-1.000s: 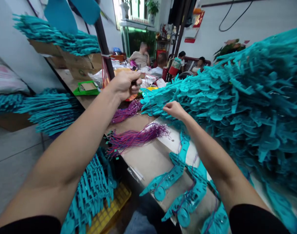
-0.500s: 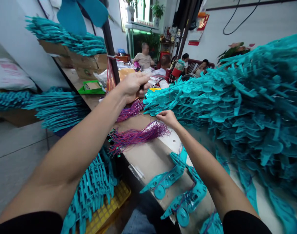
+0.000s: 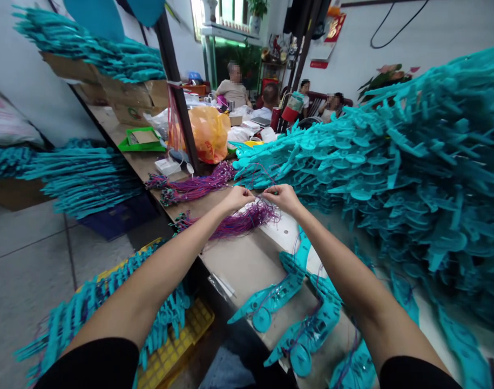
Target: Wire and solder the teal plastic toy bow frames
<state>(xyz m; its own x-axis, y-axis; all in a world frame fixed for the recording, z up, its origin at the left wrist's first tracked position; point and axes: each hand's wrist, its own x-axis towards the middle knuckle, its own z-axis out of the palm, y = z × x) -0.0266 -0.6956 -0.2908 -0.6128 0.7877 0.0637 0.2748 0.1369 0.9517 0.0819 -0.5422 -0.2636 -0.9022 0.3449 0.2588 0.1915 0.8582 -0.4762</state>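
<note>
My left hand (image 3: 239, 199) and my right hand (image 3: 283, 198) meet fingertip to fingertip above the bench, both pinched closed. Thin purple-red wires (image 3: 266, 166) run between their fingers and loop up in front of the teal parts; the wire ends are too small to make out. Just below lies a loose bundle of purple and red wires (image 3: 234, 224). A second wire bundle (image 3: 202, 186) rests farther back. Nearer me, teal plastic parts with wires along them, one (image 3: 266, 308) and another (image 3: 311, 335), lie on the bench (image 3: 234, 265).
A tall heap of teal parts (image 3: 392, 156) rises on the right. Behind stand a dark post (image 3: 177, 97), an orange bag (image 3: 209, 132) and a green tray (image 3: 141, 139). A yellow crate (image 3: 182, 335) of teal parts is at lower left. Several people sit in back.
My left hand has come down and toward me from near the post, and now pinches beside my right hand. Loops of wire now show above both hands. The view has shifted slightly.
</note>
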